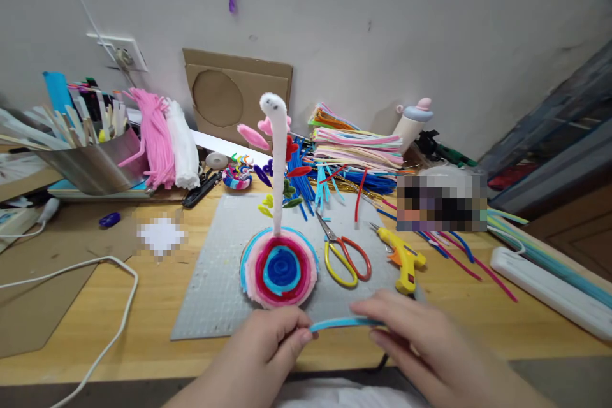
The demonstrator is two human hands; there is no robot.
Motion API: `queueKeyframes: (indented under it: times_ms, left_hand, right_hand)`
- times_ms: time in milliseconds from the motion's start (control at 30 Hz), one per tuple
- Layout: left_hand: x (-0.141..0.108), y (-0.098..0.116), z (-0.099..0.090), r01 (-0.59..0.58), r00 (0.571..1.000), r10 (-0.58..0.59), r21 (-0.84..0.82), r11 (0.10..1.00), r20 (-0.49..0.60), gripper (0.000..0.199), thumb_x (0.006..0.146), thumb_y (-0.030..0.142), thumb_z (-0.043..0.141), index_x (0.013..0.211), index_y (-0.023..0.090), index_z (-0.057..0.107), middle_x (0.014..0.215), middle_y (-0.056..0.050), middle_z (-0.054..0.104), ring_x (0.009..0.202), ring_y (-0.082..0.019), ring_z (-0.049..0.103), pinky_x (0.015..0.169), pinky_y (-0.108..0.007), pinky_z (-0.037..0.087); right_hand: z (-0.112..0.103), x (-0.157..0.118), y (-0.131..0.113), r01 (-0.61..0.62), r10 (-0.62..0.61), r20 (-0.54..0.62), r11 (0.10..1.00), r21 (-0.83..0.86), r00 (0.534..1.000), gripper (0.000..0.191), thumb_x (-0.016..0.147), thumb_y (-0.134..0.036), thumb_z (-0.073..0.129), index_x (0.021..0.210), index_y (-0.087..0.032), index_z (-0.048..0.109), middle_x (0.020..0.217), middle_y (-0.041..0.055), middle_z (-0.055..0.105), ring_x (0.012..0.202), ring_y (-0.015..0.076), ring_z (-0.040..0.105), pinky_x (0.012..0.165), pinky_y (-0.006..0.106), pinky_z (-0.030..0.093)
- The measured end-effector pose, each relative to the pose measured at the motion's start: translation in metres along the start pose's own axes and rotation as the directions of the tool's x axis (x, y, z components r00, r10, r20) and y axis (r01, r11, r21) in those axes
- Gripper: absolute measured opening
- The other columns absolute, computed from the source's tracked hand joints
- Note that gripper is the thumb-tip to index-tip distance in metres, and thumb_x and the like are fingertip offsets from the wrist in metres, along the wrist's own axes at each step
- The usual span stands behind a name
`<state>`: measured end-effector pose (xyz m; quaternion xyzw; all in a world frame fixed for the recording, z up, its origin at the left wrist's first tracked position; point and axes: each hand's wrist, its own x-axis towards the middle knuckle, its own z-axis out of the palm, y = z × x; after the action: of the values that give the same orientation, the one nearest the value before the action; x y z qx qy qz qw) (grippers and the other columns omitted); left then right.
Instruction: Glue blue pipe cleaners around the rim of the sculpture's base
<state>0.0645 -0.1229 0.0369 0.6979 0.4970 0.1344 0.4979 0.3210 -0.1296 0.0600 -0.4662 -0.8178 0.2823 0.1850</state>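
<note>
In front of the round, striped, fuzzy base (282, 268), the nearer left hand (270, 343) and right hand (423, 339) are pinching a light-blue fuzzy strip (340, 324) crosswise.

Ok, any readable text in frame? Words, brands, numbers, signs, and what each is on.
None legible.
Glue gun: any marking on the handle is too small to read.
Grey mat: faint grid, no readable numbers.
Power strip: no lettering I can make out.
Pixelated patch at right: scrambled, unreadable.
Held blue strip: no lettering visible.
</note>
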Motion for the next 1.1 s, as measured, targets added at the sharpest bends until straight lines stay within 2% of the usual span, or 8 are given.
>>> queueKeyframes:
  times_ms: [133, 267, 400, 467, 533, 667, 900, 1100]
  left_hand:
    - [-0.005, -0.003, 0.000, 0.026, 0.999, -0.026, -0.005, 1.000, 0.020, 0.027, 0.091, 0.039, 0.042, 0.071, 0.021, 0.047, 0.063, 0.005, 0.049, 0.061, -0.012, 0.043, 0.057, -0.021, 0.030]
    - [-0.021, -0.019, -0.010, 0.079, 0.997, -0.081, -0.166, 0.983, -0.004, 0.035, 0.092, 0.047, 0.040, 0.068, 0.021, 0.041, 0.054, 0.006, 0.046, 0.053, -0.011, 0.041, 0.054, -0.021, 0.032]
    - [-0.037, -0.051, -0.026, 0.111, 0.949, -0.188, -0.291, 0.950, -0.253, 0.052, 0.090, 0.063, 0.034, 0.060, 0.021, 0.041, 0.048, 0.005, 0.043, 0.049, -0.011, 0.041, 0.053, -0.023, 0.035]
    - [-0.037, -0.068, -0.031, 0.079, 0.888, -0.202, -0.294, 0.952, -0.414, 0.054, 0.087, 0.066, 0.039, 0.059, 0.021, 0.046, 0.054, 0.002, 0.048, 0.054, -0.013, 0.046, 0.055, -0.024, 0.038]
    - [-0.033, -0.079, -0.030, 0.003, 0.795, -0.216, -0.353, 0.936, -0.567, 0.043, 0.081, 0.064, 0.052, 0.079, 0.021, 0.056, 0.077, -0.002, 0.061, 0.075, -0.016, 0.058, 0.068, -0.026, 0.045]
    - [-0.017, -0.086, -0.012, -0.182, 0.734, -0.243, -0.528, 0.830, -0.634, 0.061, 0.073, 0.050, 0.070, 0.124, 0.028, 0.044, 0.129, -0.009, 0.054, 0.122, -0.025, 0.051, 0.102, -0.039, 0.041]
    - [0.004, -0.085, 0.002, -0.256, 0.711, -0.461, -0.806, 0.534, -0.531, 0.083, 0.045, 0.021, 0.074, 0.120, 0.027, 0.041, 0.120, -0.009, 0.056, 0.123, -0.033, 0.051, 0.109, -0.050, 0.035]
    - [0.001, -0.067, -0.017, -0.238, 0.737, -0.457, -0.824, 0.513, -0.498, 0.074, 0.056, 0.022, 0.068, 0.125, 0.029, 0.043, 0.123, -0.007, 0.057, 0.130, -0.027, 0.047, 0.113, -0.045, 0.030]
  right_hand:
    - [0.018, 0.020, -0.021, 0.028, -0.023, 0.168, 0.999, -0.028, 0.985, 0.026, 0.096, -0.027, 0.044, 0.099, -0.029, 0.070, 0.081, 0.0040, 0.070, 0.072, 0.0204, 0.066, 0.061, 0.029, 0.049]
    - [0.018, 0.027, -0.007, -0.127, 0.121, 0.097, 0.991, 0.052, 0.988, 0.027, 0.098, -0.031, 0.041, 0.086, -0.025, 0.064, 0.082, 0.0022, 0.069, 0.076, 0.0183, 0.063, 0.067, 0.028, 0.045]
    - [0.011, 0.041, 0.015, -0.274, 0.288, -0.025, 0.932, 0.237, 0.957, 0.024, 0.092, -0.039, 0.051, 0.078, -0.022, 0.060, 0.064, 0.0001, 0.060, 0.061, 0.0159, 0.055, 0.055, 0.026, 0.041]
    - [0.011, 0.053, 0.022, -0.355, 0.393, 0.034, 0.784, 0.509, 0.919, 0.024, 0.088, -0.042, 0.055, 0.076, -0.022, 0.058, 0.054, -0.0028, 0.053, 0.050, 0.0140, 0.050, 0.045, 0.024, 0.039]
    - [0.015, 0.067, 0.025, -0.358, 0.444, 0.124, 0.493, 0.793, 0.887, 0.019, 0.083, -0.040, 0.062, 0.078, -0.021, 0.059, 0.063, -0.0002, 0.062, 0.058, 0.0158, 0.059, 0.048, 0.025, 0.047]
    - [0.035, 0.093, 0.028, -0.243, 0.520, 0.202, 0.010, 0.970, 0.830, 0.010, 0.072, -0.021, 0.072, 0.076, -0.019, 0.064, 0.101, 0.0080, 0.072, 0.105, 0.0219, 0.065, 0.090, 0.034, 0.052]
    - [0.063, 0.124, 0.035, -0.209, 0.522, 0.192, -0.026, 0.977, 0.831, 0.007, 0.073, -0.019, 0.070, 0.079, -0.017, 0.069, 0.094, 0.0050, 0.074, 0.104, 0.0183, 0.063, 0.097, 0.028, 0.045]
    - [0.061, 0.114, 0.023, -0.219, 0.460, 0.242, -0.104, 0.970, 0.854, 0.004, 0.074, -0.019, 0.068, 0.073, -0.018, 0.065, 0.100, 0.0061, 0.073, 0.110, 0.0201, 0.062, 0.101, 0.032, 0.044]
